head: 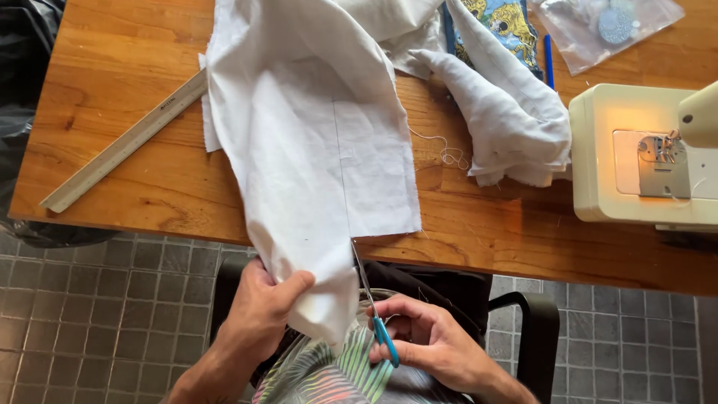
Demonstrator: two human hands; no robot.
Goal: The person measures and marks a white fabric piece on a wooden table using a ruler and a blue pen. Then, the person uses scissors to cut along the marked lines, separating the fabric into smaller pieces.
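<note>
A long piece of white fabric point(314, 142) lies across the wooden table point(127, 75) and hangs over its near edge. My left hand point(262, 307) pinches the hanging end of the fabric just below the table edge. My right hand point(430, 340) grips scissors point(374, 307) with blue handles. Their blades point up at the fabric's lower edge, where a pencil line runs up the cloth.
A metal ruler point(123, 142) lies diagonally at the table's left. A cream sewing machine point(643, 153) stands at the right. More white cloth point(508, 112), a printed fabric point(505, 22), a blue pen point(548, 60) and a clear plastic bag point(606, 26) sit at the back. Below is a black chair point(535, 329) on grey tiles.
</note>
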